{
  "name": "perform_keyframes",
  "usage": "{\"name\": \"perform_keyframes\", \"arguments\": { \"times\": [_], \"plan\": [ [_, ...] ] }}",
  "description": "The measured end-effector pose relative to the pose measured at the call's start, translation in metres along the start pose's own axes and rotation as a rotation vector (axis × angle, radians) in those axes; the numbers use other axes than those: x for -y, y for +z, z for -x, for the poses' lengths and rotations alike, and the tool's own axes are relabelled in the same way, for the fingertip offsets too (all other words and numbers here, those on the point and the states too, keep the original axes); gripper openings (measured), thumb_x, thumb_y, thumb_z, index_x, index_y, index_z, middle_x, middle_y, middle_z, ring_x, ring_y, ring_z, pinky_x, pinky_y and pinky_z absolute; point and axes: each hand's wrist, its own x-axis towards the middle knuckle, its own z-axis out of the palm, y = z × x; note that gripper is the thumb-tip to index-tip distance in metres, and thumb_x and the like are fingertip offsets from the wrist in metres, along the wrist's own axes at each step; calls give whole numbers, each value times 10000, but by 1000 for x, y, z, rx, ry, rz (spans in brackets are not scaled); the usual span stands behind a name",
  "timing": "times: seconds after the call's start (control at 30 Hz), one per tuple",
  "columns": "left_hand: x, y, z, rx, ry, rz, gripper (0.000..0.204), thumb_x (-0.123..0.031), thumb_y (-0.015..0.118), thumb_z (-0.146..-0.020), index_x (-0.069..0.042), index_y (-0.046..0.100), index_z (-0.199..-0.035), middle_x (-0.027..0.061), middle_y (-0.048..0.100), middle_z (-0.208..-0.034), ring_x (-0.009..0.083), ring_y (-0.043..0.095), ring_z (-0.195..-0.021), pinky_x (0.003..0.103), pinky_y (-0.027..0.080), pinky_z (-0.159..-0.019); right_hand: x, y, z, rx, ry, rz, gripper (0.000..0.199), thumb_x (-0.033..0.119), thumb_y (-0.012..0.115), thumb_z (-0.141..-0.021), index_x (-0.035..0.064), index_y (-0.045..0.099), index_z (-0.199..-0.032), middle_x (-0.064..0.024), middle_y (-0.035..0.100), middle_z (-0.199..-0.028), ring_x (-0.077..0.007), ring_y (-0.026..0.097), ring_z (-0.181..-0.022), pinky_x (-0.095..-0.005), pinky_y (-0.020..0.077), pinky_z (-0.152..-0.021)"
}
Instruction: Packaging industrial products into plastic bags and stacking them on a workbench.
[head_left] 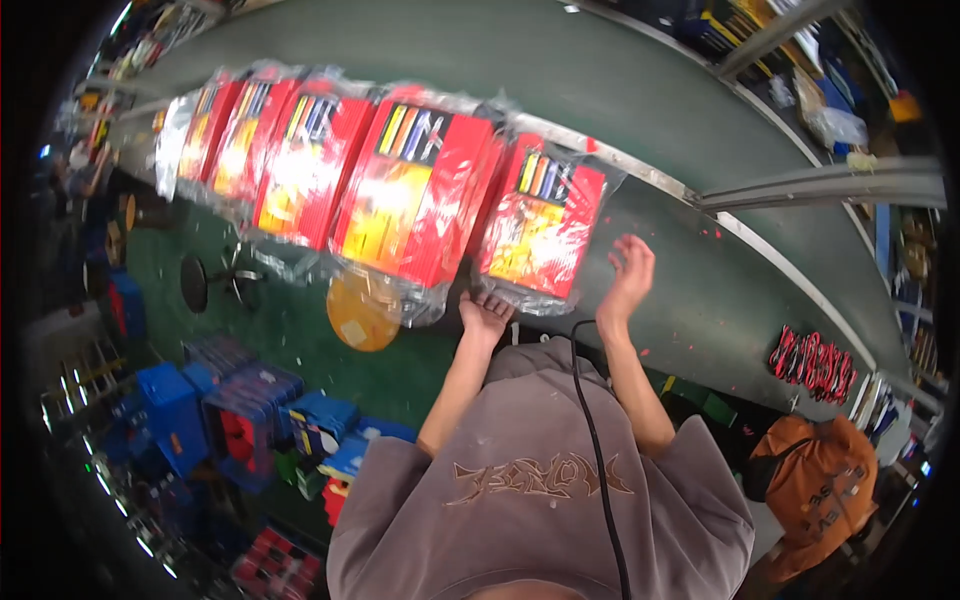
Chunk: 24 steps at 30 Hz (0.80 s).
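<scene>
In front of me stands a plastic-wrapped pack of red and yellow boxes (540,225), at the right end of a row. My left hand (486,313) is at its near left corner with the palm up and fingers spread; the fingertips reach the pack's lower edge, and I cannot tell whether they bear any weight. Off the right side of that pack, my right hand (629,272) is raised with its fingers apart and slightly curled, holding nothing. A larger wrapped pack (410,190) sits just left, a narrow gap between the two.
More wrapped packs (312,165) continue leftward along the green bench (690,270). A bundle of red and black cables (812,365) lies at the right. Below left are a round wooden stool (362,312) and blue crates (250,415). An orange-brown bag (815,490) is at lower right.
</scene>
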Motion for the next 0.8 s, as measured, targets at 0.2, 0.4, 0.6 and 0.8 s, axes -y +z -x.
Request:
{"name": "perform_keyframes", "arguments": {
  "times": [0.2,0.4,0.6,0.8],
  "plan": [
    [-17,13,168,204,588,-515,372,-277,403,-924,8,448,-1159,171,564,-1123,264,549,-1061,377,417,-919,118,16,96,1142,947,-792,314,377,304,-919,111,359,-761,-31,367,-542,-144,314,-487,-278,257,-509],
    [-53,30,345,787,1060,-828,322,-159,469,-854,81,512,-1066,180,592,-1040,234,583,-953,315,433,-857,155,65,185,1717,1411,-858,237,337,316,-913,126,309,-804,-26,390,-468,-117,263,-403,-270,218,-441],
    [-125,-55,399,910,1283,-715,304,-136,470,-867,106,518,-1045,232,595,-998,283,613,-891,332,473,-794,157,107,307,1999,1522,-807,250,335,263,-903,115,313,-795,8,347,-443,-102,274,-358,-252,203,-381],
    [-221,-164,452,888,1441,-711,333,-233,458,-930,64,532,-1062,183,618,-984,232,632,-843,292,480,-752,164,146,460,1964,1420,-472,158,104,453,-854,127,304,-901,40,319,-425,-81,280,-316,-248,182,-363]
  ]
}}
